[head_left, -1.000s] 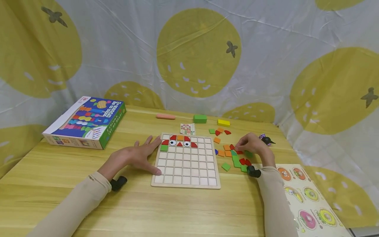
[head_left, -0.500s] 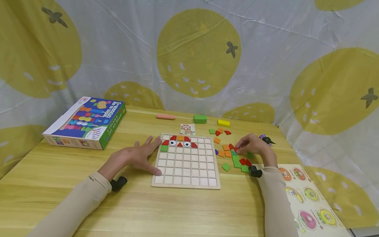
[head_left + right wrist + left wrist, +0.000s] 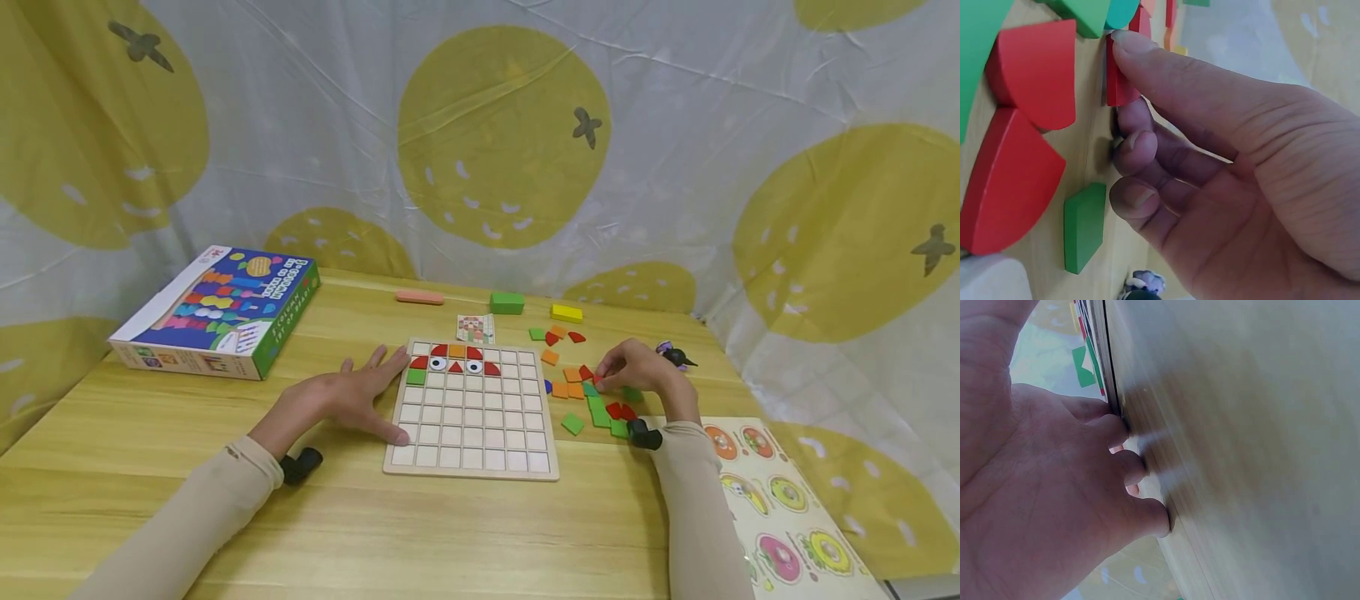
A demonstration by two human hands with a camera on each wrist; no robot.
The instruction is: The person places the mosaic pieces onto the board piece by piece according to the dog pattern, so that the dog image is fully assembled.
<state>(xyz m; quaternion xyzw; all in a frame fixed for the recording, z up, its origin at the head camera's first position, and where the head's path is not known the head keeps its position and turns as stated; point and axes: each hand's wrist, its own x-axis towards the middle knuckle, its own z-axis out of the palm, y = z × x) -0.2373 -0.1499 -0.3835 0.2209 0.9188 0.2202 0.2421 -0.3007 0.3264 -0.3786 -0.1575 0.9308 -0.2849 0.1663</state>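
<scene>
Currently we see the red tile [image 3: 1119, 75] pinched on edge by the right grip [image 3: 637, 371], tipped up off the worktop [image 3: 480, 517] among the loose coloured tiles [image 3: 592, 400] right of the grid board [image 3: 472, 417]. Left grip [image 3: 348, 398] lies flat, fingers straight, against the board's left edge.

free: bare yellow wooden worktop [image 3: 465, 533] in front of white gridded wooden board [image 3: 472, 417] | blocked right: scattered red, green, orange wooden tiles [image 3: 592, 396] | left: colourful cardboard box [image 3: 217, 310]
</scene>
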